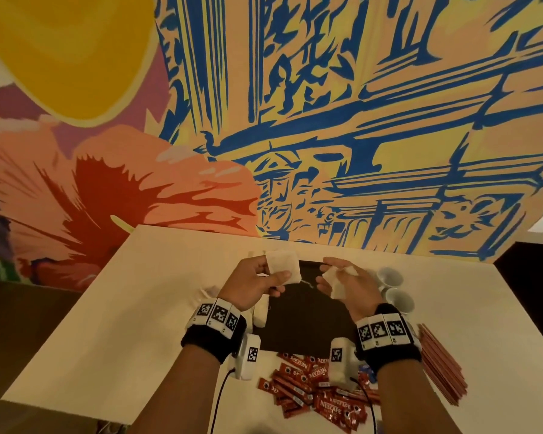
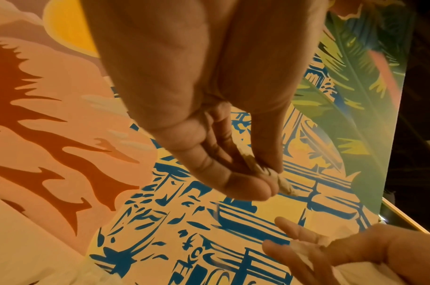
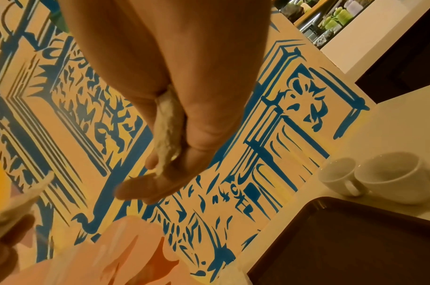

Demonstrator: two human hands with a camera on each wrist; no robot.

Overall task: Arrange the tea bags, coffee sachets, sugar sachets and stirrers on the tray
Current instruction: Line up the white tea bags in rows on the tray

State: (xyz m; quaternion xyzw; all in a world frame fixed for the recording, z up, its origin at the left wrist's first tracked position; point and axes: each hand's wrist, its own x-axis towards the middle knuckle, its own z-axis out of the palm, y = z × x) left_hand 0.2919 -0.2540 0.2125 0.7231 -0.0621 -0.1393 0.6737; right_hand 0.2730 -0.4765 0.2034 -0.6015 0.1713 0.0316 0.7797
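Two cups (right wrist view clearest) stand beside the tray.

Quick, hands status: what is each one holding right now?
Left hand: pinching a white tea bag between thumb and fingers, above the tray.
Right hand: fingers curled round other tea bags.

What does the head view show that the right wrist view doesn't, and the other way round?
Only the head view shows the Nescafe coffee sachets, the red stirrers and the left hand pinching a tea bag. Only the right wrist view shows green mugs on a far shelf. Both show the right hand holding a tea bag, the dark tray and two white cups.
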